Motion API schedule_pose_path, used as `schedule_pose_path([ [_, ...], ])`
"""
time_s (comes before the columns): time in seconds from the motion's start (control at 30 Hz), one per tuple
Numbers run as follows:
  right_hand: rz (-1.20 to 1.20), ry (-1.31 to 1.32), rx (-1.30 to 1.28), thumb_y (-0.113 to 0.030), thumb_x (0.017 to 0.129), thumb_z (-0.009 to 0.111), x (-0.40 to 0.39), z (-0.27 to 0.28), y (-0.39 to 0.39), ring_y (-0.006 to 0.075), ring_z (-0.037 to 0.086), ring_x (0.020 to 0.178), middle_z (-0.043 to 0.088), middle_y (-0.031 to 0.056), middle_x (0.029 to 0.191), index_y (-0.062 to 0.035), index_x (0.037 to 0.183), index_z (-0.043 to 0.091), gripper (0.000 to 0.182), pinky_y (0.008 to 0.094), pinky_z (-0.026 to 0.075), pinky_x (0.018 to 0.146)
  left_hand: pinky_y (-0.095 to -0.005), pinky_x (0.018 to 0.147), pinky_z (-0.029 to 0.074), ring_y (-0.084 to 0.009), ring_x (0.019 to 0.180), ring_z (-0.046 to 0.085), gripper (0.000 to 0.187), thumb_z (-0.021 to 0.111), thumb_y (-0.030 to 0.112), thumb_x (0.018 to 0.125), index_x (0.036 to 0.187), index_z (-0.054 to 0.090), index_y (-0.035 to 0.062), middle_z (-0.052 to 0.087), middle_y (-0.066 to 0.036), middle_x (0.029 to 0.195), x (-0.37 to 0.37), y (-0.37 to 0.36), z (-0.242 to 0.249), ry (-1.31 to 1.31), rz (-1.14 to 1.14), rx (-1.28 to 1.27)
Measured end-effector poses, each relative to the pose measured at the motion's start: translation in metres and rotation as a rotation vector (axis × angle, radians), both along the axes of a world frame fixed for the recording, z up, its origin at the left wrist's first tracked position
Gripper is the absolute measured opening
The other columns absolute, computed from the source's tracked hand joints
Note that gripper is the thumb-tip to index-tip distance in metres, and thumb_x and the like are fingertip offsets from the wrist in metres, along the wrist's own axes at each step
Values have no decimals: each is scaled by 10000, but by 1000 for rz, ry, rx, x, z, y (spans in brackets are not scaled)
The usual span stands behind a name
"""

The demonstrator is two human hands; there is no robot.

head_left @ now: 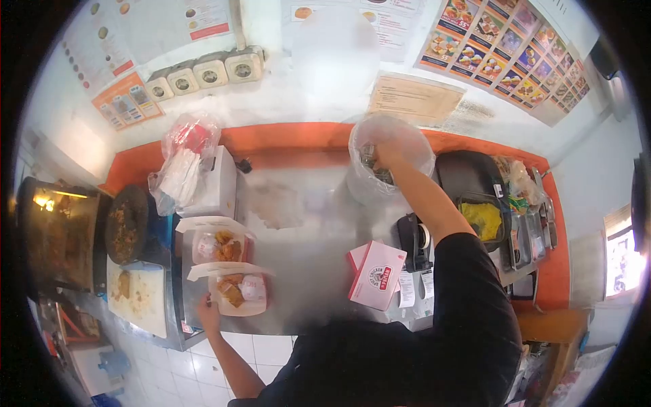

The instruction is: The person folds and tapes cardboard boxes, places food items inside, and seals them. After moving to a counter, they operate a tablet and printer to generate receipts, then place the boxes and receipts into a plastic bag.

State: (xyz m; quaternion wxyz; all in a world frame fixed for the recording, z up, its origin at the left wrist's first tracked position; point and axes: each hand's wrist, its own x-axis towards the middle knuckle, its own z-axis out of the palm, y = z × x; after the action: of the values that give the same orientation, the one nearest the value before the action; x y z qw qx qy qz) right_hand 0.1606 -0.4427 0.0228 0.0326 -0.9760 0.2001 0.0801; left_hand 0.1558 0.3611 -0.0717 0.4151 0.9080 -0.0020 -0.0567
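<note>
My right hand [386, 153] reaches down inside a clear plastic tub [390, 129] at the back of the metal counter; small dark packets lie in the tub around it, and its fingers are hidden. My left hand [207, 309] is at the counter's front left edge, beside the nearer open food box [258, 308]. Its fingers are too small to read. That box holds fried pieces and a white wrapped packet [253, 287]. Behind it, a second open box [248, 247] holds fried food [227, 248] and another white packet.
Closed red-and-white boxes [380, 275] lie right of centre near a black tape dispenser [411, 237] and paper slips. At left are a white box with plastic bags [180, 173], a stone mortar [127, 224] and a cutting board [146, 298]. A black container [468, 173] stands right.
</note>
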Motion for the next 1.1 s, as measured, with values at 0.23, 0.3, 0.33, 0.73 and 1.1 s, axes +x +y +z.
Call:
schedule_pose_path([
  [0.23,-135,-451,126,-337,777,771,-41,108,49,241,686,864,742,115,937,-162,975,792,265,418,510,797,-332,719,519,-180,792,627,380,599,74,756,1121,636,-23,663,-111,1007,-38,-32,25,141,-36,-173],
  [0.3,-298,-390,143,-359,792,761,-52,154,76,188,677,819,734,113,899,-156,983,778,280,387,499,754,-330,679,508,-166,736,619,328,643,98,774,1078,638,-27,679,-112,933,-52,-41,29,235,-1,-302],
  [0.33,-355,-410,227,-332,828,739,-57,178,94,165,668,828,730,97,901,-132,999,765,264,360,492,747,-326,676,509,-162,746,624,307,667,131,798,1064,630,-18,672,-104,912,-55,-42,25,300,-8,-272],
  [0.73,209,-108,1023,-297,810,778,-123,41,406,247,696,883,732,181,991,-13,1097,736,406,374,530,813,-308,641,603,-181,761,683,365,716,238,926,1176,623,-10,690,-105,1018,-80,-73,42,546,56,-580],
  [1.1,291,17,1265,-320,832,780,-49,137,442,126,636,817,725,97,886,-6,1132,738,436,303,508,746,-282,597,546,-161,680,672,335,711,226,919,1104,653,-48,690,-102,881,-84,-77,38,428,64,-589],
])
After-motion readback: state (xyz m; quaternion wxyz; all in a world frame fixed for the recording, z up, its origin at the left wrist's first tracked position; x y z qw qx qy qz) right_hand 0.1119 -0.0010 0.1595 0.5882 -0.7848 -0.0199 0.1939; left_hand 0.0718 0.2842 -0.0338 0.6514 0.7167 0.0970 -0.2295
